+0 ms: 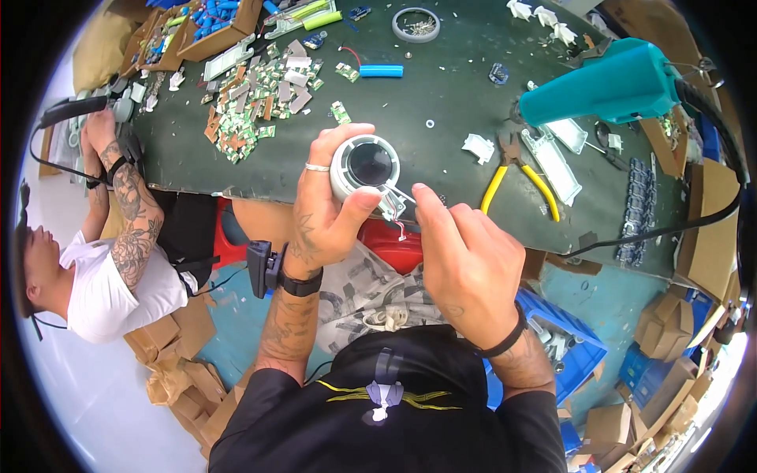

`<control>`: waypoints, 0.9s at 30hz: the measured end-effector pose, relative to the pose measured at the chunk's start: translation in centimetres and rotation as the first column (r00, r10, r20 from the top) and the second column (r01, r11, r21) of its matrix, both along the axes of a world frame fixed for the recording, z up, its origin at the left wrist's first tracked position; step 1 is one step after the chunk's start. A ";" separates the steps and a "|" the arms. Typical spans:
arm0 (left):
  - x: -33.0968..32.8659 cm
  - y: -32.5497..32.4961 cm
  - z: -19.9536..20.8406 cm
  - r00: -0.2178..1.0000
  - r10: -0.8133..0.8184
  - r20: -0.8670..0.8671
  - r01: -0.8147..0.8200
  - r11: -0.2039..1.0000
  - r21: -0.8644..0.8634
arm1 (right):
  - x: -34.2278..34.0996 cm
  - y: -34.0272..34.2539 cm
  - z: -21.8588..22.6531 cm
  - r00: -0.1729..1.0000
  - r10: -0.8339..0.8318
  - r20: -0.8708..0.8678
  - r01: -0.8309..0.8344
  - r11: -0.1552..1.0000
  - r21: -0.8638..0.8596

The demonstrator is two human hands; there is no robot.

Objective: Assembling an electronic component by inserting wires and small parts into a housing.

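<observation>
My left hand point(323, 213) is wrapped around a round white plastic housing point(341, 183) with a dark circular middle point(370, 164), held just over the table's near edge. From the housing's lower side hangs a short wire with a small white plug point(401, 235). My right hand point(473, 256) is closed, its thumb and index finger pinching a thin light-coloured rod point(402, 192). The rod's far end reaches the housing's rim beside my left thumb. My fist hides the rest of the rod, so its kind cannot be told.
Yellow-handled cutting pliers point(511, 162) and a teal corded tool point(599, 85) lie on the right. Green circuit boards point(244, 110) are heaped on the left, near a blue cylindrical cell point(382, 71). A co-worker point(118, 260) sits at left. A blue crate point(579, 335) stands below.
</observation>
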State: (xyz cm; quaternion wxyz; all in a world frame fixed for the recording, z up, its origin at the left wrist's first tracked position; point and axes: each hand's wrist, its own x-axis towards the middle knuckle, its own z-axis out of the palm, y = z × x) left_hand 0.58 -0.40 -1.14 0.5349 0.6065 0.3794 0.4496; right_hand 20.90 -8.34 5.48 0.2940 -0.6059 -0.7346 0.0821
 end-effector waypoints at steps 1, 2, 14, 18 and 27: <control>0.1 0.2 0.2 1.000 -0.004 0.001 0.004 1.000 0.000 | 0.1 0.1 0.3 1.000 0.003 0.014 -0.003 1.000 -0.011; 0.0 0.5 0.5 0.996 -0.029 -0.086 0.038 0.995 0.094 | 0.5 0.2 1.0 1.000 -0.002 0.014 0.002 1.000 -0.011; 0.3 0.2 0.1 0.965 0.179 -0.190 -0.130 0.961 0.244 | -0.7 0.9 -0.1 0.980 0.017 0.197 -0.027 0.998 0.049; 0.8 0.1 0.9 0.958 0.184 -0.220 -0.137 0.968 0.213 | -0.7 1.0 -0.9 0.989 -0.004 0.151 -0.006 0.998 0.069; 0.8 0.4 0.9 0.967 0.132 -0.218 -0.084 0.973 0.216 | 0.8 1.1 1.3 0.997 0.015 0.074 -0.010 0.998 -0.065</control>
